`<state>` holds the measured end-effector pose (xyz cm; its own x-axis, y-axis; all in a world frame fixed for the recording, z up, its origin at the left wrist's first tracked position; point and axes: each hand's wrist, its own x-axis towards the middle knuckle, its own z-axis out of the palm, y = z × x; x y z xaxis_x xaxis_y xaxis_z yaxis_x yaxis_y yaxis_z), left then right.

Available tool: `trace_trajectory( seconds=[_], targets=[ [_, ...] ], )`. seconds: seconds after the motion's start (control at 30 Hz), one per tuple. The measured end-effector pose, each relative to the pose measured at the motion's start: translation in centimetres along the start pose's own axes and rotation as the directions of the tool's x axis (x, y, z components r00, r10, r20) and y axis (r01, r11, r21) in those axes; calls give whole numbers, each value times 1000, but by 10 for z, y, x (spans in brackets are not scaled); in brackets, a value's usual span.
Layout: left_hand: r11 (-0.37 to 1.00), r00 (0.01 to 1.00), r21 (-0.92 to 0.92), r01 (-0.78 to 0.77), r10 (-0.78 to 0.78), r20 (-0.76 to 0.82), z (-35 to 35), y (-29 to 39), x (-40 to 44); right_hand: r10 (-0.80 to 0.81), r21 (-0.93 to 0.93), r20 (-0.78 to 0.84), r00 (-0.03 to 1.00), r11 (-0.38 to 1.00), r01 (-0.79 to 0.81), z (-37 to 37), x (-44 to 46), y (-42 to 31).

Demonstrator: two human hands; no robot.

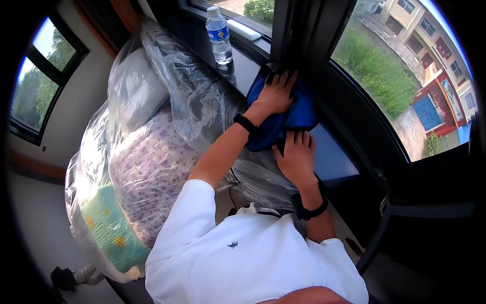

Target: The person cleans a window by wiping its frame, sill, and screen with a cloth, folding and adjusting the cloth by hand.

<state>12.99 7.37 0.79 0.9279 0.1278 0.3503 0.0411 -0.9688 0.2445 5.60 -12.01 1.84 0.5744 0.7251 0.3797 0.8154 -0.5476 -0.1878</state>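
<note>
A blue folded fabric piece with black edging [302, 109] lies on the dark, shiny windowsill [331, 157]. Across its upper part rests my left hand [276, 93], palm down with the fingers spread. My right hand [297, 156] is at its near edge, fingertips touching the fabric and thumb held apart. Neither hand is wrapped around anything. Both wrists wear black bands. What kind of article the blue fabric is cannot be made out.
A clear water bottle with a blue label [218, 35] stands upright on the sill, near a white flat object [243, 30]. To the left, clear plastic bags hold floral bedding [152, 167] and a green piece [109, 228]. Dark-framed windows [372, 109] border the sill.
</note>
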Motion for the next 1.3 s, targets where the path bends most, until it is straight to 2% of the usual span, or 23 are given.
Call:
trace_trajectory(
  seconds=[0.03, 0.07, 0.13, 0.2, 0.33, 0.4, 0.43, 0.47, 0.5, 0.53, 0.7, 0.77, 0.83, 0.9, 0.93, 1.0, 1.03, 1.1, 1.13, 1.17, 1.23, 1.27, 1.3],
  targets=[
    [1000, 998, 19, -20, 21, -59, 8, -4, 2, 4, -44, -6, 1000, 999, -4, 0, -7, 2],
    [1000, 999, 2, -17, 17, -41, 17, -7, 2, 32, -85, 14, 999, 996, -30, -4, -12, 2],
    [999, 999, -26, -26, 25, -45, 15, -8, 11, 23, 9, -14, 1000, 1000, -23, -8, -2, 1],
    [998, 1000, -66, -5, 7, 26, 10, -9, 7, 43, 4, -2, 999, 999, -43, -9, -6, -1],
    [999, 999, -47, -23, 25, 36, -13, 0, 2, 11, 40, 14, 1000, 999, -12, -15, 0, 4],
    [928, 920, -195, -318, 352, 174, -24, 12, -5, -27, 5, 51, 998, 1000, 27, -37, -4, 10],
    [934, 926, -193, -299, 333, 176, -24, 25, -11, -57, -26, 89, 994, 998, 59, -50, -6, 11],
    [905, 902, -206, -374, 406, 146, -22, 43, -16, -72, -13, 102, 992, 997, 74, -59, -10, 12],
    [869, 871, -216, -446, 477, 122, -19, 57, -19, -16, 45, 139, 990, 999, 10, -66, -16, 13],
    [879, 877, -213, -427, 460, 137, -16, 66, -20, 39, 100, 177, 983, 993, -57, -72, -19, 15],
    [871, 887, -279, -404, 448, 115, -23, 88, -30, 94, 195, 192, 977, 972, -132, -76, -34, 37],
    [900, 904, -230, -372, 407, 130, -22, 90, -26, 87, 145, 93, 992, 984, -100, -72, -34, 44],
    [916, 919, -212, -340, 371, 133, -10, 86, -24, 109, 168, 104, 989, 978, -126, -71, -34, 48],
    [941, 963, -241, -236, 260, 71, -5, 80, -20, 124, 153, 31, 992, 980, -127, -71, -36, 50],
    [935, 957, -245, -255, 280, 75, -5, 83, -19, 143, 148, 22, 989, 978, -145, -70, -36, 53],
    [965, 960, -98, -245, 255, 116, -14, 91, -17, 164, 217, 22, 986, 962, -164, -69, -39, 57],
    [961, 957, -102, -256, 266, 114, -25, 101, -18, 172, 211, 16, 985, 962, -172, -75, -42, 55],
    [895, 839, -116, -431, 445, 313, -40, 125, -17, 253, 367, -136, 958, 911, -189, -101, -46, 47],
    [868, 806, -184, -461, 496, 322, -34, 137, -20, 242, 362, -295, 924, 924, -126, -116, -46, 43],
    [846, 794, -252, -470, 530, 299, -24, 146, -21, 235, 347, -296, 926, 929, -125, -130, -48, 41],
    [850, 799, -300, -433, 516, 310, -17, 170, -20, 597, 575, -316, 737, 739, -352, -156, -58, 38],
    [853, 806, -312, -417, 506, 306, -14, 181, -22, 590, 566, -304, 748, 743, -357, -169, -64, 41],
    [848, 813, -313, -427, 511, 278, -13, 189, -23, 575, 771, -168, 801, 583, -257, -181, -69, 49]
  ],
)
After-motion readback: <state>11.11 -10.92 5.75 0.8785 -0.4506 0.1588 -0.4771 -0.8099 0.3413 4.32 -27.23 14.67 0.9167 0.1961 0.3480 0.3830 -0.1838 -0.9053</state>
